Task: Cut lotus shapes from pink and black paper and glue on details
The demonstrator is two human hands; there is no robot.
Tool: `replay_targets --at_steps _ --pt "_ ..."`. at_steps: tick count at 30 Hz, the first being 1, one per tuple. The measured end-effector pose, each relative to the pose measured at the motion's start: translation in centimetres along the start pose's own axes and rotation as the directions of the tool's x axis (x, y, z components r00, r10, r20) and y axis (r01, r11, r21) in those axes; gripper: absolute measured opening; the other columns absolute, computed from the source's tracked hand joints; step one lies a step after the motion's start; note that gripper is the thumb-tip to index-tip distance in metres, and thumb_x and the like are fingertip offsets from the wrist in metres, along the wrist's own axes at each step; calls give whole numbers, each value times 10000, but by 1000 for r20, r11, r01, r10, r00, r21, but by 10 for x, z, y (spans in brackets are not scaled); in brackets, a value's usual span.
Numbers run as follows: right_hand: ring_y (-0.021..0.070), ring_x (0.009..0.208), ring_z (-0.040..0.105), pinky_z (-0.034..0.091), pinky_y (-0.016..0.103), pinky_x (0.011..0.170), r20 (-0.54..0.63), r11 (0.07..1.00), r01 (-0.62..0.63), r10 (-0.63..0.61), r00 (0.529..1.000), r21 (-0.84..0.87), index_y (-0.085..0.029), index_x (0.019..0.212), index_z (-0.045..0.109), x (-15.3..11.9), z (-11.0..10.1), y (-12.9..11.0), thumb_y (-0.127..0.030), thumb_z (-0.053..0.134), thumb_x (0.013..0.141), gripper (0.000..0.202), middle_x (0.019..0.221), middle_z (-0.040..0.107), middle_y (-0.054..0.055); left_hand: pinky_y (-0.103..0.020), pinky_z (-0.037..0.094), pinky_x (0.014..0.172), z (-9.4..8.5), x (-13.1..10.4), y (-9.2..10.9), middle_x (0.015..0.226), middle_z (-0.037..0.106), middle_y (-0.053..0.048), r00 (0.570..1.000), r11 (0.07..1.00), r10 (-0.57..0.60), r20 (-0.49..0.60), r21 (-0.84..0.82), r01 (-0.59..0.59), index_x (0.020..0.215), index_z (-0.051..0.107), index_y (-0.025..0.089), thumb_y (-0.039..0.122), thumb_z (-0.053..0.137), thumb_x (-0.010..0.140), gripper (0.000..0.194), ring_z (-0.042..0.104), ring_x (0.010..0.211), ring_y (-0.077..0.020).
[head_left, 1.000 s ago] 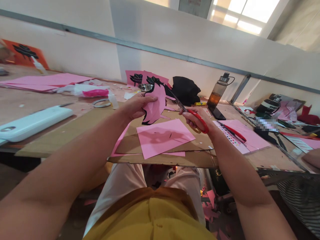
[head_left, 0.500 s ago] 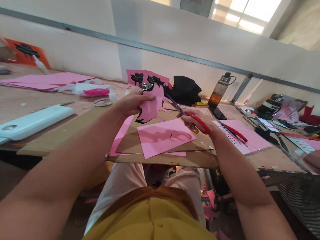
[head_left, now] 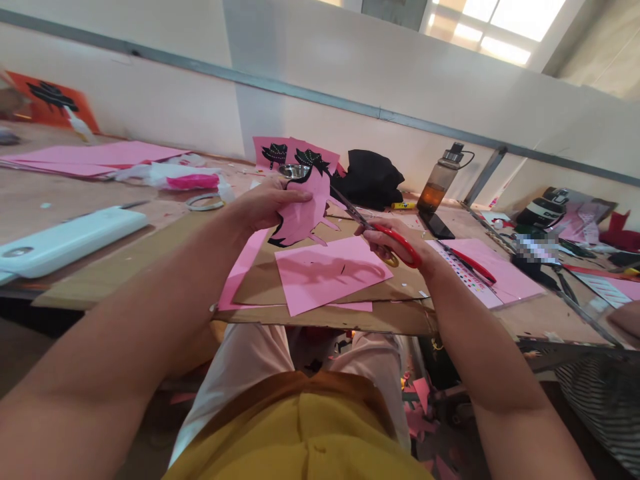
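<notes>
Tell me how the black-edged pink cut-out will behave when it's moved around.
The pink cut-out is probably light, since the left hand just pinches it at one side. It looks fairly stiff, spreading past the hand without obvious drooping. Its narrow strips would likely bend or tear first, being thinner than the body.

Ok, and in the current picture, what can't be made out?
All in the head view:
Left hand: some fingers hidden behind the pink cutout.
Pink cutout: far face turned from the camera.
Scissors: blade tips too dark against the black cloth to tell whether they touch paper.
Metal bowl: partly hidden by the cutout.
Patch at right: masked by pixelation.
Yellow stick: print too small.
</notes>
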State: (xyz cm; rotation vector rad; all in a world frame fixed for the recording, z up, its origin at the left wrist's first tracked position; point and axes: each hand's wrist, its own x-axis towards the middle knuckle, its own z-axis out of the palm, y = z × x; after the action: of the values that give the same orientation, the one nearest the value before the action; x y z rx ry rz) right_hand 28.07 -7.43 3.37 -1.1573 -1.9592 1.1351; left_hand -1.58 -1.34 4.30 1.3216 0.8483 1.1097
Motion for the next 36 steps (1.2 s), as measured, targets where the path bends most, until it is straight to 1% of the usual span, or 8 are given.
replay_targets --at_steps 5,8,11,16,22,28,33,36 --pt "95 534 480 355 232 454 7 1000 -1 1 1000 -21 -179 985 680 -2 0 -3 -453 702 926 282 682 543 -37 -248 536 576 -1 1 -1 645 686 -16 1000 1000 -7 16 12 6 732 703 163 172 917 693 217 631 537 -133" --pt "100 557 506 378 232 480 3 999 1 -1 1000 -32 -182 1000 682 -2 0 -3 -464 712 924 293 694 555 -34 -249 529 564 -3 3 -4 657 699 -21 1000 1000 -5 22 15 5 734 709 161 206 930 673 234 642 538 -136" --pt "102 558 507 384 237 493 -5 999 -12 12 1000 -36 -188 1011 683 -2 1 -3 -503 726 913 332 690 557 -37 -275 559 607 -4 4 -6 692 726 -29 1000 1000 -11 18 19 11 772 736 162 237 939 670 240 671 560 -154" --pt "97 531 475 356 243 480 -3 998 -40 40 999 -43 -186 985 678 -2 2 -7 -557 751 877 393 660 546 -43 -266 570 608 0 0 -1 642 700 -17 999 1000 -28 17 13 27 746 723 167 187 947 656 242 661 540 -147" --pt "108 554 504 366 245 482 -7 999 -29 28 1000 -40 -193 1003 679 -2 1 -4 -548 756 884 382 678 566 -33 -243 559 579 3 -3 2 617 686 -12 1000 999 -27 15 35 26 749 711 170 190 942 676 243 642 530 -137" --pt "106 542 480 338 247 472 -8 998 -42 42 999 -45 -202 991 686 -3 1 -4 -523 748 903 339 673 553 -33 -254 564 605 1 -2 0 638 702 -25 999 1000 -25 27 -4 25 738 735 168 165 924 658 205 650 552 -143" --pt "111 550 482 331 247 472 -8 997 -37 37 999 -62 -202 994 695 -4 0 -4 -518 738 917 329 664 540 -34 -294 573 636 -2 0 -1 648 698 -25 999 999 -30 11 37 30 763 731 177 206 946 658 241 669 573 -169" --pt "107 554 482 344 244 482 -8 995 -14 14 1000 -95 -192 1002 704 -3 0 -4 -511 730 926 329 666 538 -34 -287 576 613 -6 3 -4 688 730 -43 999 1000 -21 39 21 20 775 739 172 227 953 633 262 683 590 -175"
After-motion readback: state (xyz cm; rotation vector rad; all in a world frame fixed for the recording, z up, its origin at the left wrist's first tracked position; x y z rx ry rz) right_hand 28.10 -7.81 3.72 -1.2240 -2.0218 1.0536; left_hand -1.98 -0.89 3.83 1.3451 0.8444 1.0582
